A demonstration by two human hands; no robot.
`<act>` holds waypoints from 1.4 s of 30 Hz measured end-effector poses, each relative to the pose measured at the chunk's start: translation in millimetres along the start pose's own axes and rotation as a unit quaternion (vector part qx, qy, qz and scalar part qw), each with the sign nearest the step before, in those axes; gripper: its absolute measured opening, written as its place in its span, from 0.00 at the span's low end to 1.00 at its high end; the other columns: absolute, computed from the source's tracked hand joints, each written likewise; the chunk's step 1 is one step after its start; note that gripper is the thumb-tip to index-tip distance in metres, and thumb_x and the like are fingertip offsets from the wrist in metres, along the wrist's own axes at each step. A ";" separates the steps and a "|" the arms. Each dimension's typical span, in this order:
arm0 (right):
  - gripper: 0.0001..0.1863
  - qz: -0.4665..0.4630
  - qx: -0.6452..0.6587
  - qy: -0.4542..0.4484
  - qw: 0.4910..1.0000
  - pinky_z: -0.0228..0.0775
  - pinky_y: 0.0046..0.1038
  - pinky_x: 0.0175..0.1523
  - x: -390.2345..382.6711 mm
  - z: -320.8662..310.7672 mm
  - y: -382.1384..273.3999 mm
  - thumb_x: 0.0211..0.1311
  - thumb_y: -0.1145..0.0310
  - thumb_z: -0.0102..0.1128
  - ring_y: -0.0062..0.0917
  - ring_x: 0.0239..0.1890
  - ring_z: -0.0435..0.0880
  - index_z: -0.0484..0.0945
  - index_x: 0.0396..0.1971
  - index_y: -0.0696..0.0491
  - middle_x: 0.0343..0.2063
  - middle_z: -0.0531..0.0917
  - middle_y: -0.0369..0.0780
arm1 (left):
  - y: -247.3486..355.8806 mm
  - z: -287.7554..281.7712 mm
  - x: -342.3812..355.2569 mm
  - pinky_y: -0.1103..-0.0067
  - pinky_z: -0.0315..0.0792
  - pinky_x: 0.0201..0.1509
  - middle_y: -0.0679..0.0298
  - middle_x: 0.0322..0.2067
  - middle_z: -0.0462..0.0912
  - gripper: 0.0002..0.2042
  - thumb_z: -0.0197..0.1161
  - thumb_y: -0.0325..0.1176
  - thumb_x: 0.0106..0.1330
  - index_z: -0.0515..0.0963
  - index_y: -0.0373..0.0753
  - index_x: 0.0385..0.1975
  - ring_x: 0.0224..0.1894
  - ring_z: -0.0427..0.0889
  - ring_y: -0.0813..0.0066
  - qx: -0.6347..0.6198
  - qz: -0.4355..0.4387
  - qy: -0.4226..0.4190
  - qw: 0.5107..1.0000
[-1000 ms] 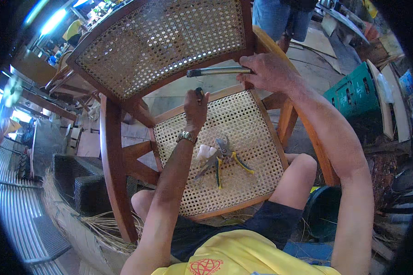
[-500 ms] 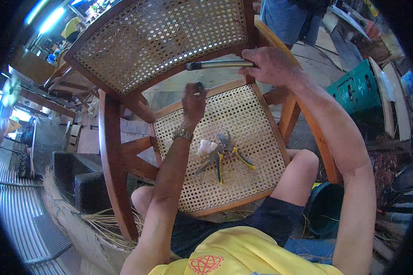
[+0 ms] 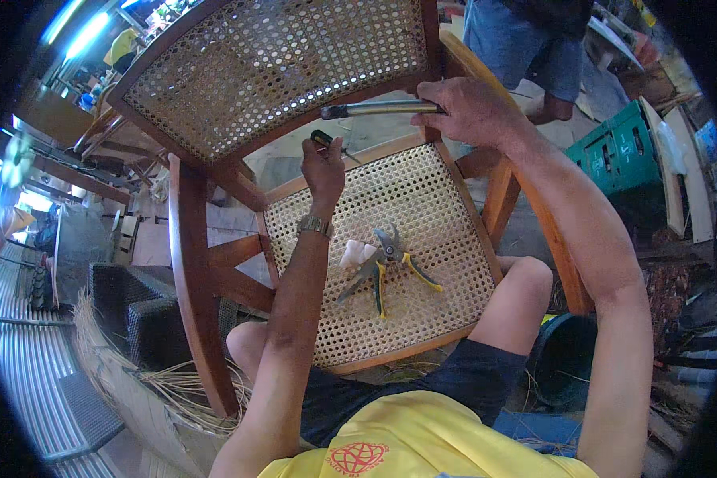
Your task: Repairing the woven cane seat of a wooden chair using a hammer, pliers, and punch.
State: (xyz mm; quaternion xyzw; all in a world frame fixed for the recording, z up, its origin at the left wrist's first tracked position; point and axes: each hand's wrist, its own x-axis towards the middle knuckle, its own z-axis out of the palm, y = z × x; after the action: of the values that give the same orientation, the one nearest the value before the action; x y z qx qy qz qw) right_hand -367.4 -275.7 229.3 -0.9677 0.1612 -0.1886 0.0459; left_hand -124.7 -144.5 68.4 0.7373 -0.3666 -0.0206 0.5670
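Note:
A wooden armchair with a woven cane seat point(image 3: 438, 199) and cane back point(image 3: 287, 64) stands in front of me. My left hand point(image 3: 323, 177), with a wristwatch, is closed round a black-handled screwdriver point(image 3: 321, 139) above the seat's far left part; its thin shaft sticks out rightward. At the seat's far right corner, my right hand point(image 3: 466, 115) grips a metal-shafted tool point(image 3: 374, 108) with a dark end, pointing left under the chair back. Yellow-and-black-handled pruning shears point(image 3: 389, 253) lie on the seat beside a small white lump point(image 3: 357, 253). A grey blade shows next to them.
A green plastic crate point(image 3: 617, 151) stands at right, with boards beside it. A dark bucket point(image 3: 564, 358) is by my right knee. Loose cane strands point(image 3: 187, 390) lie at lower left, near dark woven furniture point(image 3: 155, 319). Another person point(image 3: 514, 48) stands behind the chair.
My left hand has shifted slightly left and turned, so the screwdriver's handle and shaft show more clearly. My right hand barely moved. The other person's legs have moved right.

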 end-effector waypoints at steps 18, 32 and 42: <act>0.19 0.009 0.001 -0.021 1.000 0.74 0.45 0.45 2.4 0.3 -1.9 0.63 0.52 0.61 0.44 0.39 0.85 0.75 0.36 0.56 0.29 0.84 0.49 | 12.4 -9.7 7.7 0.71 0.77 0.37 0.54 0.33 0.83 0.13 0.66 0.32 0.65 0.70 0.32 0.39 0.35 0.85 0.64 0.010 0.048 -0.067 0.997; 0.20 0.020 -0.010 -0.020 1.000 0.73 0.48 0.48 -0.7 6.7 -4.4 0.64 0.50 0.59 0.48 0.41 0.84 0.75 0.36 0.55 0.30 0.83 0.51 | 2.7 2.0 -0.2 0.62 0.77 0.41 0.51 0.38 0.85 0.14 0.62 0.33 0.68 0.68 0.35 0.47 0.42 0.86 0.55 0.002 0.090 -0.157 0.983; 0.17 0.048 0.160 -0.081 0.983 0.71 0.51 0.40 -10.4 10.0 -95.0 0.71 0.58 0.50 0.53 0.36 0.82 0.74 0.37 0.59 0.28 0.80 0.55 | -18.6 5.6 -2.0 0.62 0.78 0.38 0.49 0.35 0.85 0.14 0.63 0.31 0.67 0.69 0.39 0.48 0.38 0.87 0.52 -0.082 0.133 -0.142 0.977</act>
State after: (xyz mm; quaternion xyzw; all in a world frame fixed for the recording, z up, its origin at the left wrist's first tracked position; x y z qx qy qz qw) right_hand -344.8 -182.3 230.6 -0.9511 0.1707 -0.1307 0.2217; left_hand -119.1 -146.3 49.8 0.6225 -0.5355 -0.0791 0.5652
